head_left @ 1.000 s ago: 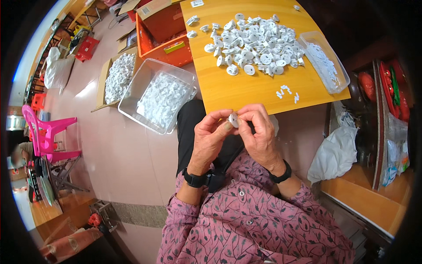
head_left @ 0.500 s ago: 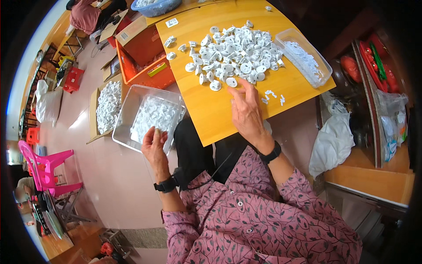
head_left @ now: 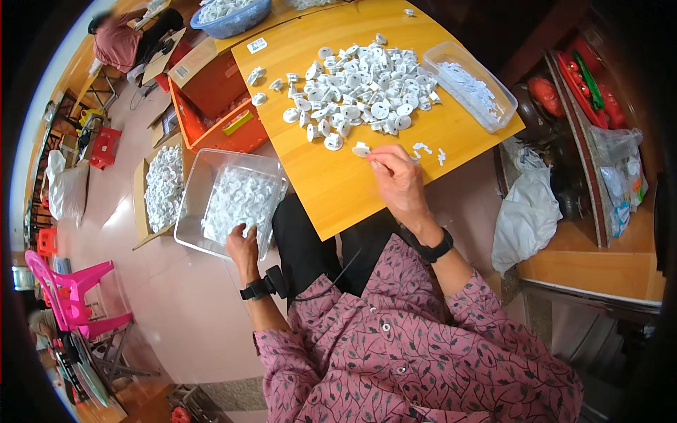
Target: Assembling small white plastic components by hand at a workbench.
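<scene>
two hands apart | right hand (head_left: pixel 398 176) pinches one white disc (head_left: pixel 361 149) on the counter (head_left: pixel 338 190), just below the disc heap (head_left: pixel 360 84) | left hand (head_left: pixel 243 247) rests loosely open at the near rim of the clear bin (head_left: pixel 194 204) on the person's left side

Right hand (head_left: pixel 396 175) on the yellow worktop (head_left: pixel 338 190), fingertips pinching a white disc (head_left: pixel 361 149) just below the pile of discs (head_left: pixel 360 88), left hand (head_left: pixel 243 248) at the clear bin (head_left: pixel 201 173) rim beside the knee

L hand (head_left: pixel 243 248) fingertips hidden in clear bin (head_left: pixel 192 204) – held part, if any, unseen.
</scene>
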The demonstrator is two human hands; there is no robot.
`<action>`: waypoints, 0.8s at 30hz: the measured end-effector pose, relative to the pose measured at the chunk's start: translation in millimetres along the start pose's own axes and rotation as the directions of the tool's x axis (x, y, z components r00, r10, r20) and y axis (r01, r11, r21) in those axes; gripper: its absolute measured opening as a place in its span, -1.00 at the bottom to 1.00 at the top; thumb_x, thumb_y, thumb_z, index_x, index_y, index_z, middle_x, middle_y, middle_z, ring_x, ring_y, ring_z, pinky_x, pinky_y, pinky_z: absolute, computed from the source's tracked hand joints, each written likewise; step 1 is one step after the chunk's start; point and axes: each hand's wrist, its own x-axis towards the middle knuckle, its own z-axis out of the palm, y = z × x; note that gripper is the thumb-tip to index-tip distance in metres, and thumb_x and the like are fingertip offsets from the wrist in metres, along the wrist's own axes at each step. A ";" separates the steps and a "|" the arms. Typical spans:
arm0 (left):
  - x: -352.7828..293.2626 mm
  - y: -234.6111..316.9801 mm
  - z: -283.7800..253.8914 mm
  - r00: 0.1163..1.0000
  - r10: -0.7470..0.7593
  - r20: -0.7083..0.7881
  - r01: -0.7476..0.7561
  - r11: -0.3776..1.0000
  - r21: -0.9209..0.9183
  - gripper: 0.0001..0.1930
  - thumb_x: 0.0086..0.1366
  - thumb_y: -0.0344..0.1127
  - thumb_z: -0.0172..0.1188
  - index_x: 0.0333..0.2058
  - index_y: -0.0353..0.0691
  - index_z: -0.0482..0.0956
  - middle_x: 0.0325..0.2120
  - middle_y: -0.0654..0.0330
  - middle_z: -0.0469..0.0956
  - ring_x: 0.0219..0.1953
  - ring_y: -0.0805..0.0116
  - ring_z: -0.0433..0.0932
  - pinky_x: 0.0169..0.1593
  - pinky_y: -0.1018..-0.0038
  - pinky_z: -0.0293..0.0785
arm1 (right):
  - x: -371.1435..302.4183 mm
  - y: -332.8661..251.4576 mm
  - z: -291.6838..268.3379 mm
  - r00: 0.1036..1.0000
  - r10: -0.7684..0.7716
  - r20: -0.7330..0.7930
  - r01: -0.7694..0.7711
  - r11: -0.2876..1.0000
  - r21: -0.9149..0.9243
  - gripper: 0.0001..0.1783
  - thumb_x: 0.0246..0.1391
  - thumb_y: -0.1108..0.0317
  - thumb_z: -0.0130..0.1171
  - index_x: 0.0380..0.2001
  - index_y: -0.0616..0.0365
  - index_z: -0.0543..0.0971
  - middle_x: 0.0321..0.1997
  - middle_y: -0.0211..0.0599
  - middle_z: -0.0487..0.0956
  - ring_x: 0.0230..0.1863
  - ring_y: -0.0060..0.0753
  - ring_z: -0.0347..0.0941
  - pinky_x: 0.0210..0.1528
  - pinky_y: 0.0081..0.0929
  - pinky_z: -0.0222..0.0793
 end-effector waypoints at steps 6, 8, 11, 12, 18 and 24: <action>-67.4 164.9 -56.6 0.987 0.145 0.075 -0.041 0.667 -0.744 -0.76 0.33 -0.41 0.19 -0.07 -0.37 0.59 -0.32 0.19 0.61 -0.31 0.47 0.60 -0.22 0.54 0.54 | -20.9 -19.0 -27.5 0.926 0.306 0.220 -0.372 0.837 0.401 -0.86 0.15 0.51 0.13 -0.30 0.35 0.64 -0.21 -0.34 0.57 -0.27 -0.59 0.46 -0.21 -0.63 0.37; -91.8 199.3 -61.3 0.904 0.372 0.209 -0.039 0.560 -0.828 -0.74 0.36 -0.45 0.13 0.00 -0.36 0.54 -0.17 0.15 0.59 -0.23 0.44 0.59 -0.16 0.54 0.53 | -28.8 -26.7 -31.0 0.884 0.357 0.303 -0.467 0.726 0.504 -0.85 0.17 0.50 0.12 -0.30 0.36 0.64 -0.22 -0.38 0.57 -0.26 -0.63 0.45 -0.18 -0.65 0.36; -114.5 223.4 -49.1 0.773 0.518 0.365 0.059 0.515 -0.855 -0.61 0.39 -0.43 0.09 0.17 -0.32 0.41 0.07 0.10 0.49 -0.17 0.46 0.55 -0.15 0.54 0.53 | -36.0 -38.9 -36.5 0.822 0.343 0.454 -0.554 0.668 0.498 -0.81 0.19 0.44 0.12 -0.27 0.34 0.65 -0.22 -0.35 0.57 -0.28 -0.63 0.44 -0.17 -0.66 0.36; -117.8 226.4 -44.0 0.733 0.552 0.399 0.084 0.508 -0.857 -0.59 0.39 -0.42 0.10 0.19 -0.31 0.39 0.09 0.09 0.47 -0.19 0.48 0.55 -0.15 0.54 0.52 | -37.7 -42.3 -39.0 0.803 0.350 0.483 -0.579 0.653 0.489 -0.81 0.19 0.43 0.12 -0.26 0.34 0.65 -0.23 -0.37 0.57 -0.29 -0.65 0.43 -0.18 -0.66 0.35; -128.3 227.1 -23.4 0.714 0.512 0.478 0.253 0.448 -0.857 -0.66 0.35 -0.45 0.16 0.08 -0.33 0.51 -0.09 0.10 0.58 -0.24 0.47 0.56 -0.23 0.60 0.53 | -47.5 -40.8 -53.7 0.831 0.389 0.397 -0.540 0.736 0.409 -0.84 0.15 0.47 0.16 -0.26 0.31 0.64 -0.31 -0.38 0.58 -0.32 -0.65 0.43 -0.28 -0.62 0.37; -129.9 227.5 -22.1 0.767 0.437 0.471 0.306 0.396 -0.866 -0.67 0.34 -0.45 0.16 0.07 -0.33 0.51 -0.13 -0.02 0.62 -0.34 0.42 0.60 -0.36 0.61 0.50 | -34.9 0.5 -69.3 0.998 -0.021 -0.055 0.003 0.949 -0.315 -0.77 0.01 0.59 0.11 -0.21 0.26 0.57 -0.23 -0.13 0.47 -0.19 0.00 0.45 -0.15 -0.23 0.41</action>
